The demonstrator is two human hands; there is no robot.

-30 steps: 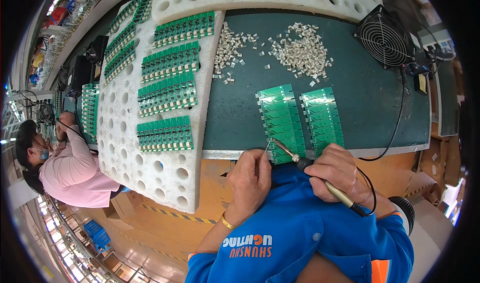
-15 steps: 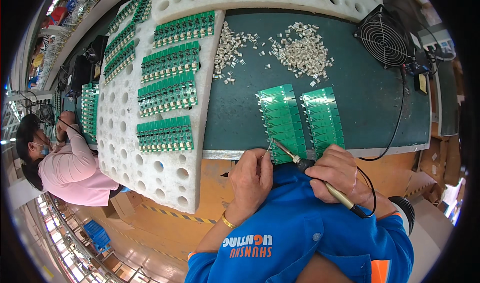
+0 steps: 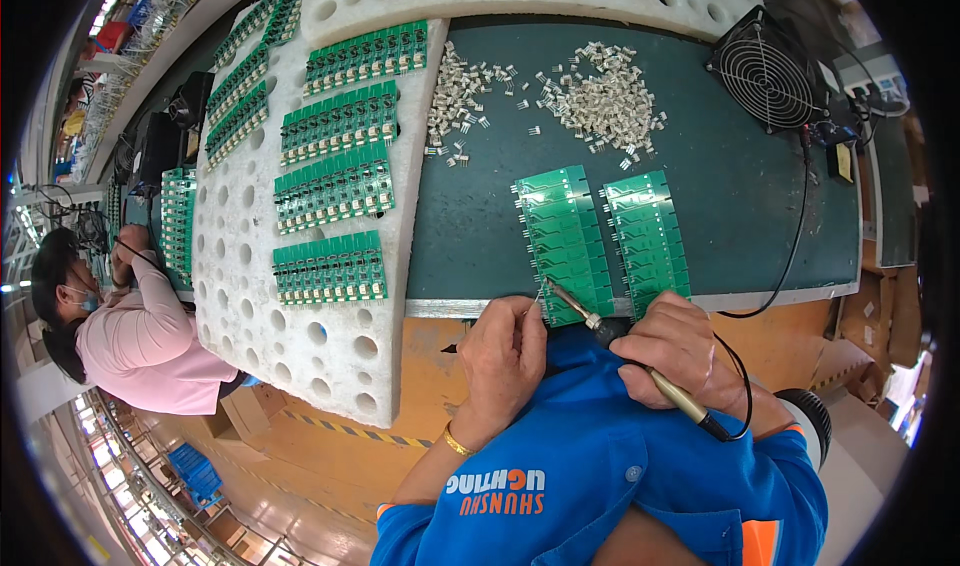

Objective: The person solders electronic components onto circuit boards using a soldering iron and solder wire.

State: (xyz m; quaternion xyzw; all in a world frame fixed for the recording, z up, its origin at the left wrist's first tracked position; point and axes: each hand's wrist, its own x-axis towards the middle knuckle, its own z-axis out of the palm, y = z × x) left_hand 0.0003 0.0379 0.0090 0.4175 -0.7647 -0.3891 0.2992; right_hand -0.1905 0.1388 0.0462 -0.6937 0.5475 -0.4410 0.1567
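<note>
Dark green matting (image 3: pixel 700 196) is covering the workbench, and at its near edge two green circuit board panels are lying side by side; the left panel (image 3: pixel 562 236) is sitting with its near corner right at the bench lip, the right panel (image 3: pixel 645 231) just beside it. A soldering iron (image 3: pixel 640 366) is slanting up toward that near corner, its tip touching or almost touching the left panel; the right hand (image 3: pixel 685 351) is wrapping its fingers tightly around the iron's handle, with a black cord looping from the handle's rear. The left hand (image 3: pixel 505 351) is resting at the bench edge, fingertips pinching a thin solder wire (image 3: pixel 537 299) that is pointing at the same corner. Beyond the panels, small metal components (image 3: pixel 600 101) are lying scattered in loose heaps; a small black fan (image 3: pixel 765 71) is standing at the far right. To the left, a white perforated foam sheet (image 3: pixel 300 346) is carrying rows of populated green boards (image 3: pixel 335 186); farther left, another person in pink (image 3: pixel 130 336) is working at the same bench.
</note>
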